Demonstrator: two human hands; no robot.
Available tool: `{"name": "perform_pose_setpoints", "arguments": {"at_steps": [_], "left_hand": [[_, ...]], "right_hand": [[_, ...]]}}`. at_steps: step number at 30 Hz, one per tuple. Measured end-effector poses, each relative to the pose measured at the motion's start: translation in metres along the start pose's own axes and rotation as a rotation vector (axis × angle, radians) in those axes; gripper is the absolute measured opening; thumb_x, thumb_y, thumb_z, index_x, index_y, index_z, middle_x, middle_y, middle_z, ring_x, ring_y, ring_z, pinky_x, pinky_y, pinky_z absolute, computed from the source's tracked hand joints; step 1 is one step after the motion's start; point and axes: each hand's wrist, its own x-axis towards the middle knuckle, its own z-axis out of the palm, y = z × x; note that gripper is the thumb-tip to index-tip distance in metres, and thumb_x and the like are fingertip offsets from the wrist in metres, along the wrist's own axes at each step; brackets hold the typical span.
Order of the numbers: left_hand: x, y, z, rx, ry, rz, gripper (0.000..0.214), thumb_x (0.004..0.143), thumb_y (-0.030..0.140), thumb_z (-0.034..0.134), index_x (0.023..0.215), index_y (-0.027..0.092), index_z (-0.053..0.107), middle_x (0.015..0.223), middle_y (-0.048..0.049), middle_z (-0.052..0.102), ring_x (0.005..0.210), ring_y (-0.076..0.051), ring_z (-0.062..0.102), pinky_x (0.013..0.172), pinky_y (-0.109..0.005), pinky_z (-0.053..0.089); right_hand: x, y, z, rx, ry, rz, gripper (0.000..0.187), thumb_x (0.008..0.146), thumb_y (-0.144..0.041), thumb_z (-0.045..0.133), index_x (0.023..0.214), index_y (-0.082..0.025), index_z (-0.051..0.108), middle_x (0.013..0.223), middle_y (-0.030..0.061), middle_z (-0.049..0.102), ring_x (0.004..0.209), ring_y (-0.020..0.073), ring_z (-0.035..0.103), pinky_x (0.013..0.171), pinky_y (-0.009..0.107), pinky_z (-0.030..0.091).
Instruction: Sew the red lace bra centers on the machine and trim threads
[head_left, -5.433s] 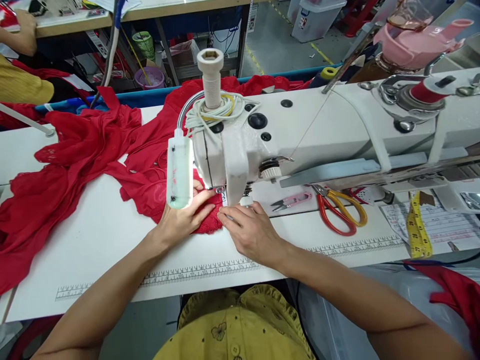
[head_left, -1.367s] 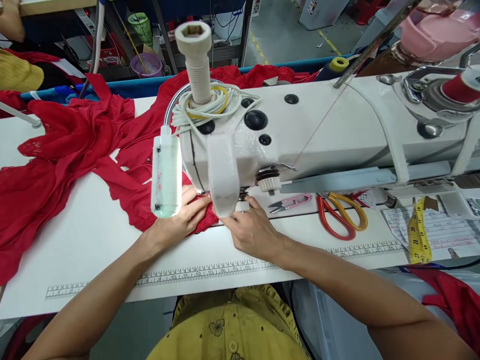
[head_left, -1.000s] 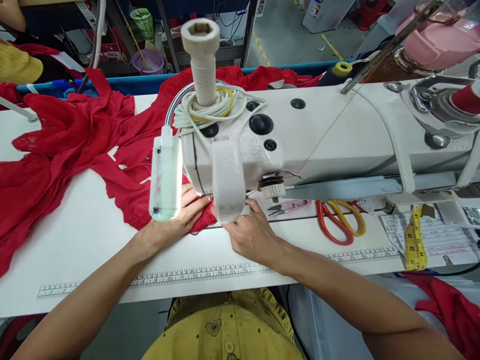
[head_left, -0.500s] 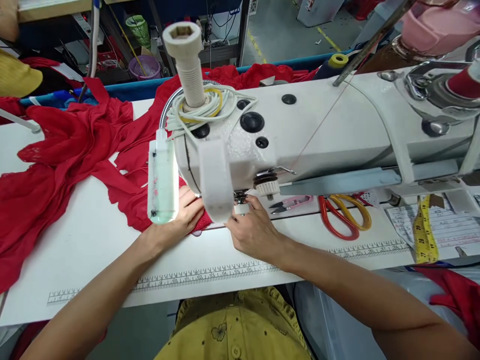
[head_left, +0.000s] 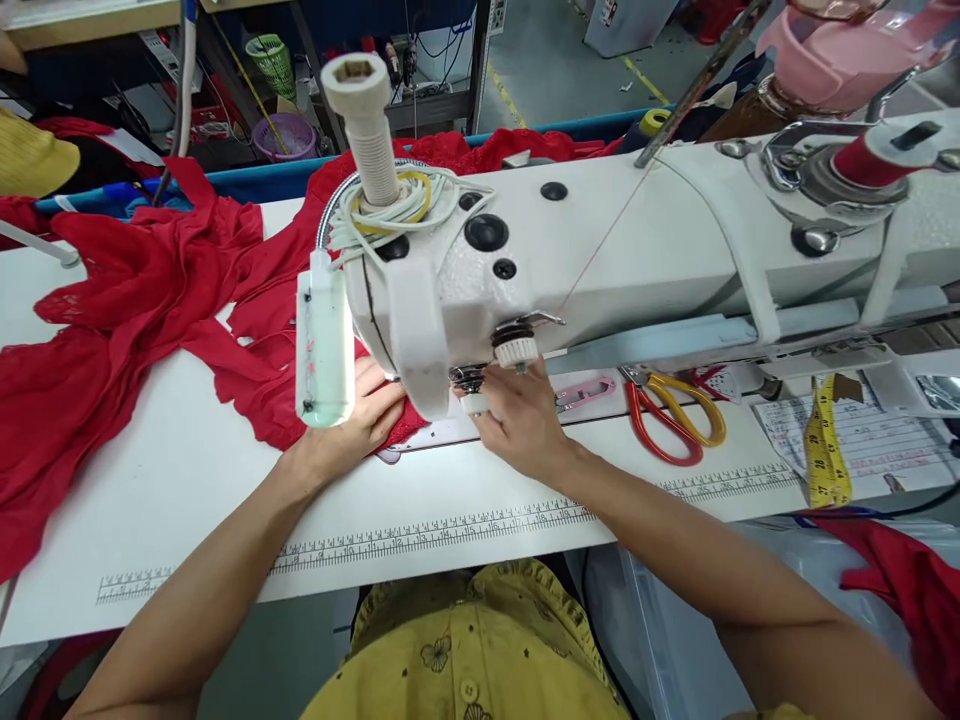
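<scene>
A white sewing machine (head_left: 615,250) spans the table, its head hiding the needle. My left hand (head_left: 352,425) lies flat, fingers stretched, on red lace fabric (head_left: 255,385) just left of the machine head. My right hand (head_left: 525,420) sits under the head beside the tension knob (head_left: 514,348); its fingertips are hidden behind the machine, so what they touch I cannot make out. A pale green lamp (head_left: 322,345) on a gooseneck hangs over my left hand.
More red fabric (head_left: 112,300) is heaped at the left and behind the machine. Pink thread snips (head_left: 585,393), red-and-yellow scissors (head_left: 671,425), a yellow tape measure (head_left: 825,450) and a paper sheet (head_left: 877,445) lie at the right. Printed rulers (head_left: 450,525) run along the table's front edge.
The red piece has fed back under the machine head, less of it showing by my hands. My right hand has moved up and right, close under the tension knob.
</scene>
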Motion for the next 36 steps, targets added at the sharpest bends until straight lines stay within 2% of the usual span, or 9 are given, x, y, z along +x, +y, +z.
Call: {"name": "perform_pose_setpoints", "arguments": {"at_steps": [5,10,17,23,26,28,31,34,36], "left_hand": [[0.003,0.002,-0.002,-0.012,0.035,0.008,0.024,0.099,0.018,0.049,0.109,0.020,0.071,0.101,-0.0059,0.074,0.093,-0.021,0.069,0.091,-0.037,0.053],[0.004,0.004,-0.003,-0.033,0.054,0.010,0.027,0.099,0.019,0.048,0.114,0.020,0.071,0.101,-0.0063,0.075,0.095,-0.022,0.070,0.094,-0.040,0.053],[0.003,0.002,-0.002,-0.089,0.035,0.007,0.024,0.099,0.017,0.048,0.109,0.018,0.071,0.104,-0.0065,0.075,0.096,-0.021,0.068,0.090,-0.038,0.052],[0.000,0.000,0.003,-0.117,0.043,-0.017,0.024,0.098,0.017,0.048,0.112,0.019,0.067,0.105,-0.0068,0.071,0.097,-0.020,0.066,0.088,-0.035,0.051],[-0.001,-0.002,0.004,-0.062,0.110,-0.147,0.019,0.095,0.027,0.055,0.111,0.019,0.063,0.105,-0.0086,0.069,0.096,-0.024,0.065,0.087,-0.038,0.051],[-0.005,-0.004,-0.003,-0.050,0.101,-0.270,0.020,0.092,0.034,0.059,0.105,0.018,0.062,0.102,-0.0091,0.068,0.093,-0.025,0.064,0.081,-0.037,0.051],[-0.020,-0.003,-0.027,-0.091,-0.037,-0.364,0.014,0.092,0.034,0.058,0.090,0.020,0.058,0.088,-0.0046,0.065,0.081,-0.022,0.062,0.073,-0.034,0.049],[-0.041,0.011,-0.061,-0.153,-0.175,-0.296,0.013,0.096,0.026,0.049,0.085,0.020,0.055,0.080,-0.0015,0.061,0.072,-0.018,0.059,0.067,-0.030,0.045],[-0.050,0.030,-0.084,-0.117,-0.302,-0.172,0.015,0.096,0.018,0.043,0.088,0.021,0.055,0.079,-0.0014,0.061,0.067,-0.017,0.057,0.060,-0.028,0.040]], "right_hand": [[0.003,0.005,-0.001,0.000,0.011,0.053,0.027,0.100,-0.016,0.041,0.088,-0.021,0.065,0.069,-0.0007,0.061,0.068,0.0168,0.053,0.070,0.033,0.028],[0.001,0.005,0.000,-0.007,0.015,0.067,0.025,0.099,-0.016,0.044,0.093,-0.020,0.068,0.072,0.0006,0.063,0.068,0.0168,0.053,0.072,0.033,0.029],[0.001,0.007,0.002,-0.073,-0.059,0.084,0.026,0.099,-0.014,0.045,0.099,-0.018,0.071,0.076,0.0030,0.063,0.070,0.0179,0.053,0.073,0.032,0.029],[0.003,0.006,0.003,-0.030,0.038,-0.002,0.026,0.099,-0.016,0.045,0.092,-0.017,0.070,0.069,0.0021,0.060,0.069,0.0179,0.049,0.073,0.031,0.030],[0.003,0.009,0.007,-0.028,0.041,-0.073,0.021,0.096,-0.015,0.049,0.086,-0.016,0.068,0.070,0.0024,0.062,0.071,0.0174,0.052,0.073,0.031,0.031],[0.002,0.011,0.011,-0.020,0.033,-0.100,0.023,0.096,-0.016,0.051,0.077,-0.017,0.065,0.069,0.0023,0.063,0.071,0.0168,0.052,0.074,0.031,0.033],[-0.001,0.010,0.012,-0.017,0.040,-0.132,0.029,0.098,-0.018,0.050,0.073,-0.018,0.064,0.066,0.0018,0.063,0.067,0.0163,0.051,0.075,0.032,0.036],[-0.001,-0.007,0.007,0.011,0.039,-0.185,0.022,0.100,-0.017,0.048,0.094,-0.016,0.069,0.075,0.0038,0.069,0.072,0.0170,0.056,0.074,0.032,0.040],[0.000,-0.028,0.002,0.069,-0.037,-0.298,0.025,0.099,-0.016,0.048,0.118,-0.015,0.065,0.100,0.0082,0.073,0.094,0.0183,0.062,0.083,0.032,0.044]]}}
